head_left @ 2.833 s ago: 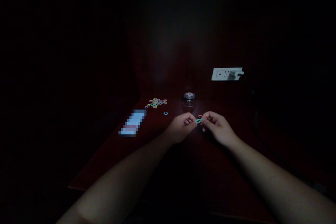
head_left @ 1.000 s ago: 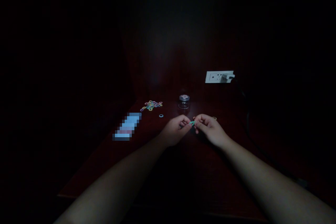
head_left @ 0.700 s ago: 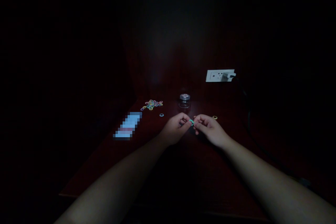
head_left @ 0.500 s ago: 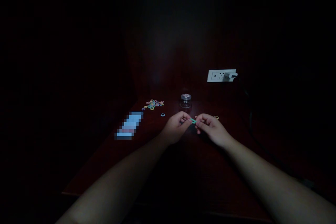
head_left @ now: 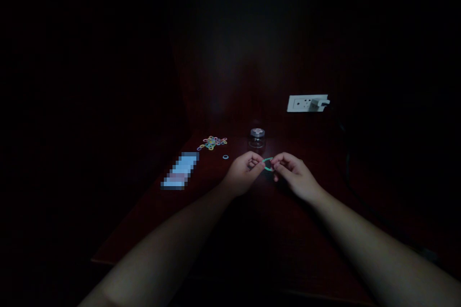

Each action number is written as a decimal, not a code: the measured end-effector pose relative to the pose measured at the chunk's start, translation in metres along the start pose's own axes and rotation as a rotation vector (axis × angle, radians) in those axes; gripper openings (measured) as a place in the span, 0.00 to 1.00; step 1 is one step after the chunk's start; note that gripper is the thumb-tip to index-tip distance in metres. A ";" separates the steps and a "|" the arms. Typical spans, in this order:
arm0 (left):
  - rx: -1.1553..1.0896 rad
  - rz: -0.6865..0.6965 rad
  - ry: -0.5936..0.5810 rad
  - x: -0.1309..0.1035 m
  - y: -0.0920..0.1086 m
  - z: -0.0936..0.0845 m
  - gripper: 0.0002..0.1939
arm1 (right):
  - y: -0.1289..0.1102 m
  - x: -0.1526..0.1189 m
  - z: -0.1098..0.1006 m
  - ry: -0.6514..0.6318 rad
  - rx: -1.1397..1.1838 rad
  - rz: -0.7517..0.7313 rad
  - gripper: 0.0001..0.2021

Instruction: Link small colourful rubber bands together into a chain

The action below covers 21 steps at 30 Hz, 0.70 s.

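Between my two hands is a small green hair tie (head_left: 267,169), spread into a rounded loop above the dark red table. My left hand (head_left: 245,171) pinches its left side between thumb and fingertips. On the opposite side, my right hand (head_left: 293,173) has thumb and forefinger closed on the loop, its other fingers curled below. Just behind the hands stands a clear jar (head_left: 257,140) with a lid on. A single pale blue hair tie (head_left: 225,157) lies on the table left of my left hand.
Several coloured hair ties (head_left: 212,142) lie in a loose heap at the back left. Nearer sits a blurred, bright phone-like rectangle (head_left: 181,171). A white wall socket (head_left: 308,103) holds a plug, its dark cable running down the right. The table's left front edge (head_left: 104,261) shows dimly.
The green hair tie has gone from a narrow, flattened shape to a wider, rounder loop. My right hand has shifted slightly right. The whole view has moved a little.
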<state>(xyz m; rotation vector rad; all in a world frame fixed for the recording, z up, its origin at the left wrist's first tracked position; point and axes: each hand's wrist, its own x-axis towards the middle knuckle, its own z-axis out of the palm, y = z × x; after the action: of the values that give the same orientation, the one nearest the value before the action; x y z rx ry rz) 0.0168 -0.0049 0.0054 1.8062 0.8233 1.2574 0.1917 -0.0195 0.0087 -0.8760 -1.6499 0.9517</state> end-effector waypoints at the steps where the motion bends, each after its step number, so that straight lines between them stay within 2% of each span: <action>1: 0.005 0.003 0.007 0.000 0.000 0.000 0.08 | 0.000 0.000 0.000 0.007 0.001 -0.015 0.09; 6: 0.013 -0.013 0.027 0.001 0.002 0.001 0.07 | -0.002 -0.004 0.003 -0.012 -0.045 -0.111 0.13; 11: -0.006 -0.021 0.032 0.001 0.004 0.001 0.06 | -0.003 -0.006 0.005 -0.070 -0.063 -0.156 0.29; 13: -0.022 -0.035 0.027 0.001 0.005 0.002 0.06 | -0.003 -0.007 0.006 -0.079 -0.099 -0.169 0.32; 15: -0.036 -0.050 0.015 0.001 0.006 0.002 0.07 | -0.004 -0.007 0.005 -0.070 -0.155 -0.174 0.30; 21: -0.077 -0.043 -0.030 -0.001 0.006 0.002 0.07 | -0.007 -0.005 0.003 0.007 -0.307 -0.213 0.12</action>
<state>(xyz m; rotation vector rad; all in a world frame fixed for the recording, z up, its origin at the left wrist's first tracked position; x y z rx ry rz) 0.0188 -0.0093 0.0099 1.7338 0.7825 1.2154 0.1889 -0.0280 0.0126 -0.8809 -1.8712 0.5573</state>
